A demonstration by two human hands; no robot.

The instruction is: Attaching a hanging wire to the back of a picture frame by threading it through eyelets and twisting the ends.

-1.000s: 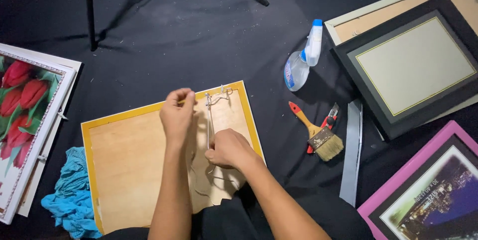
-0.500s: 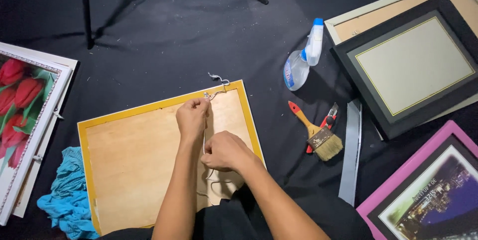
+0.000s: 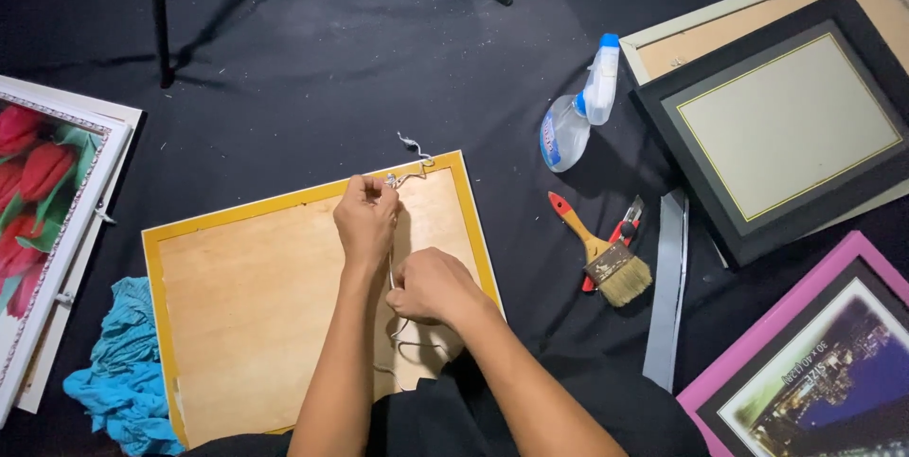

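Note:
A yellow-rimmed picture frame (image 3: 312,194) lies face down on black cloth, its bare wooden backing up. A thin silver hanging wire (image 3: 410,151) runs along the frame's right side, its loose end curling past the top edge. My left hand (image 3: 365,220) pinches the wire near the frame's top right corner. My right hand (image 3: 431,284) grips the same wire lower down, over the backing board. The wire trails below that hand toward my lap.
A spray bottle (image 3: 576,110), a red-handled paintbrush (image 3: 600,250) and a red utility knife (image 3: 623,230) lie to the right. A black frame (image 3: 786,125), a pink frame (image 3: 814,362), a grey strip (image 3: 667,286), a tulip picture (image 3: 43,201), a blue rag (image 3: 118,372) and stand legs (image 3: 161,12) surround it.
My left hand has moved right and up along the wire to the frame's top corner. The frame has shifted slightly. My right hand stays on the wire.

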